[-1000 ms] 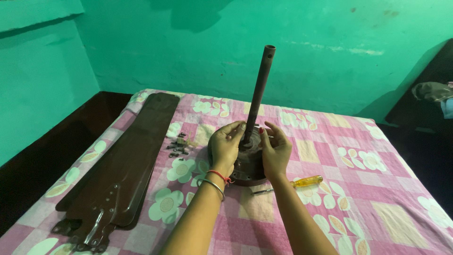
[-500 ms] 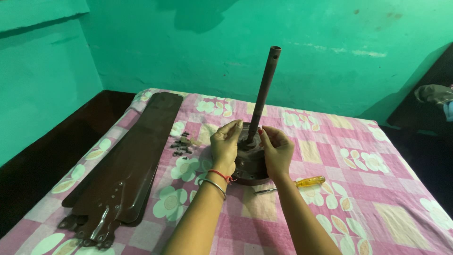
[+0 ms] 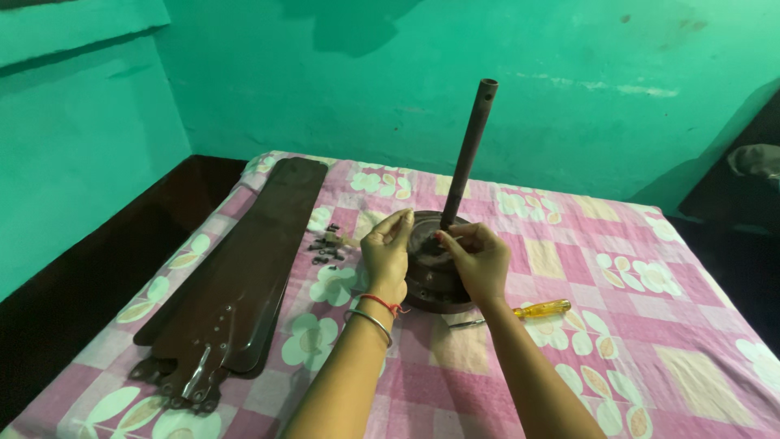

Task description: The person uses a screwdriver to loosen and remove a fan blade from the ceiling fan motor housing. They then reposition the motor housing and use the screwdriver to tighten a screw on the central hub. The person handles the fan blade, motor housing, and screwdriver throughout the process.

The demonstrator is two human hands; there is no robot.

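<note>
Brown and round, the fan motor [image 3: 431,272] sits on the pink flowered cloth [image 3: 617,325], and its long rod [image 3: 467,154] sticks up. The left hand [image 3: 386,256] cups the motor's left edge with bent fingers. The right hand [image 3: 479,260] pinches something tiny on top, too small to tell. Fan blades [image 3: 244,260] and little screws [image 3: 325,248] lie to the left. A yellow screwdriver [image 3: 528,311] lies by the right arm.

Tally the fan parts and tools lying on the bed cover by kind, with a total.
Fan motor housing with down rod: 1
Stack of brown fan blades: 1 (number of blades in it cannot be told)
Yellow-handled screwdriver: 1
Cluster of small dark screws: 1 (too small to count)
Total: 4
</note>
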